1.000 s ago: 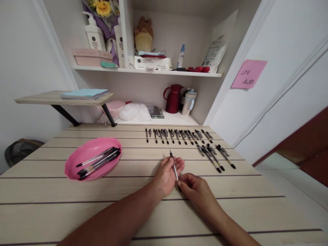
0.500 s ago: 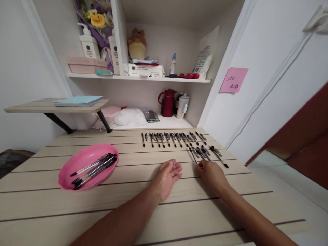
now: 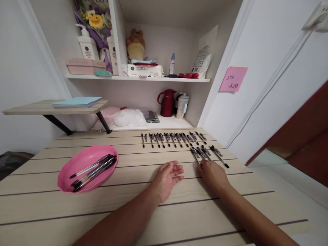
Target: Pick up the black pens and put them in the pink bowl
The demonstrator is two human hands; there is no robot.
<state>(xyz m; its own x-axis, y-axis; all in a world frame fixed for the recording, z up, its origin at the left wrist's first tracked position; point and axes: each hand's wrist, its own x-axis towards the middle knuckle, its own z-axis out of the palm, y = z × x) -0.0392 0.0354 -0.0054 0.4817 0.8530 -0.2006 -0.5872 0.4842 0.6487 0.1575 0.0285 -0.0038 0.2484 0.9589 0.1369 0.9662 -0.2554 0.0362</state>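
Note:
My right hand (image 3: 212,174) pinches the near end of a thin black pen (image 3: 195,155) that lies on the slatted wooden table at the left end of a short front row. Beside that pen are a black cap and several more pens, one lone pen (image 3: 219,157) lying at the row's right end. My left hand (image 3: 166,179) rests palm up with its fingers apart, holding nothing, to the left of the right hand. Behind both hands runs a longer row of black pens (image 3: 173,140) with loose caps among them. A pink bowl (image 3: 65,172) at the left holds several capped pens (image 3: 94,171).
A small raised shelf (image 3: 30,106) with blue papers (image 3: 77,101) stands at the back left. Behind the table, a cubby holds a red jug (image 3: 167,103), a tumbler (image 3: 182,106) and a white plastic bag (image 3: 130,118). A cable (image 3: 256,99) hangs along the right wall.
The pen in my right hand has shifted slightly right, closer against the cap beside it. My left hand has moved barely to the right, still open.

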